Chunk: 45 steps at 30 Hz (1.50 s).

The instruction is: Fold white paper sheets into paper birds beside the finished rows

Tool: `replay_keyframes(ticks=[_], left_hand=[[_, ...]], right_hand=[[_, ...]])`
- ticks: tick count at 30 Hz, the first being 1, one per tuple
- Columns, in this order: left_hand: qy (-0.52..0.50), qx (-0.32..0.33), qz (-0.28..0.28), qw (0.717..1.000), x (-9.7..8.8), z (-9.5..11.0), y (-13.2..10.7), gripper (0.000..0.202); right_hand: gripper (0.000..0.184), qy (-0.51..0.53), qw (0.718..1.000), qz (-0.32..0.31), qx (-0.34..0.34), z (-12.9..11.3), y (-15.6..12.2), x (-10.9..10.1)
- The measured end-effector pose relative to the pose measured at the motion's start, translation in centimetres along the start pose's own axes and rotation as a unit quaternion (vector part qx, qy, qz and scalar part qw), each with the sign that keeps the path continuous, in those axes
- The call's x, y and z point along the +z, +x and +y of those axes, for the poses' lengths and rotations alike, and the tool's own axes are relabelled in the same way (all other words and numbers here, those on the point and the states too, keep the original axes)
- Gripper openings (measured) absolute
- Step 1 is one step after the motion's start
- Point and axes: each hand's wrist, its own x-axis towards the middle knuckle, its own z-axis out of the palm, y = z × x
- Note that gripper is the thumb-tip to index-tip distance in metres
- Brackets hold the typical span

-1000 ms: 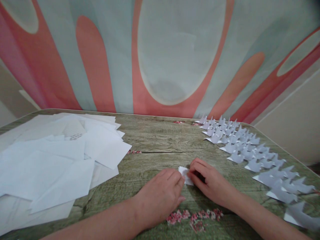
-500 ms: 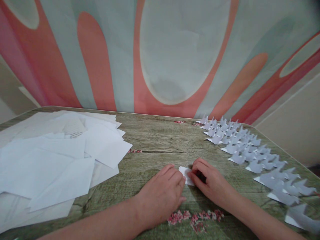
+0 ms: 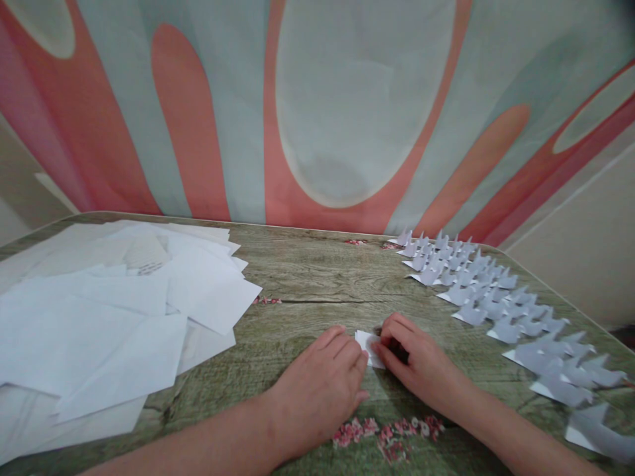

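Observation:
A small folded piece of white paper point(image 3: 367, 344) lies on the wood-patterned table between my hands. My left hand point(image 3: 325, 377) rests at its left side, fingers together and bent down over its edge, with the fingertips hidden from me. On the other side, my right hand point(image 3: 409, 347) pinches the paper's right edge between thumb and fingers. The paper shows layered edges at its upper left corner, and part of it is covered by both hands.
Loose white sheets point(image 3: 109, 330) are heaped over the table's left side. Several rows of folded white paper birds point(image 3: 476, 284) stand along the right edge. Behind the table point(image 3: 307, 264) rises a wall hanging point(image 3: 243, 132) with coral and grey-green shapes.

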Motion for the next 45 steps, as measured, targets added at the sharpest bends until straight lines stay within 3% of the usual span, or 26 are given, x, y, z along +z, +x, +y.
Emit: replay_keyframes(ticks=[5, 12, 22, 32, 36, 45], left_hand=[[-0.03, -0.017, 0.025, 0.999, 0.0, 0.0, -0.2, 0.041], [-0.151, -0.069, 0.039, 0.985, -0.1, -1.8, -0.2, 0.035], [-0.154, -0.081, 0.036, 0.984, 0.0, -1.4, -0.1, 0.017], [-0.204, -0.155, 0.045, 0.965, 0.0, -1.0, 1.0, 0.002], [-0.214, -0.152, 0.047, 0.964, 0.1, -1.0, 0.9, 0.004], [-0.225, -0.153, 0.045, 0.961, -0.1, -1.1, 0.7, 0.006]], right_hand=[[0.014, 0.0, 1.0, -0.001, -0.006, 0.0, -0.1, -0.1], [0.014, -0.006, 1.0, -0.003, 0.001, 0.1, -0.1, 0.0], [0.015, 0.007, 1.0, -0.002, 0.006, -0.2, -0.2, -0.1], [0.009, 0.032, 0.999, 0.0, -0.008, 0.2, -0.8, -0.1], [0.002, 0.058, 0.998, -0.016, -0.012, 0.2, -0.9, -0.6], [0.007, 0.105, 0.993, -0.06, -0.003, -0.2, -0.8, -1.2]])
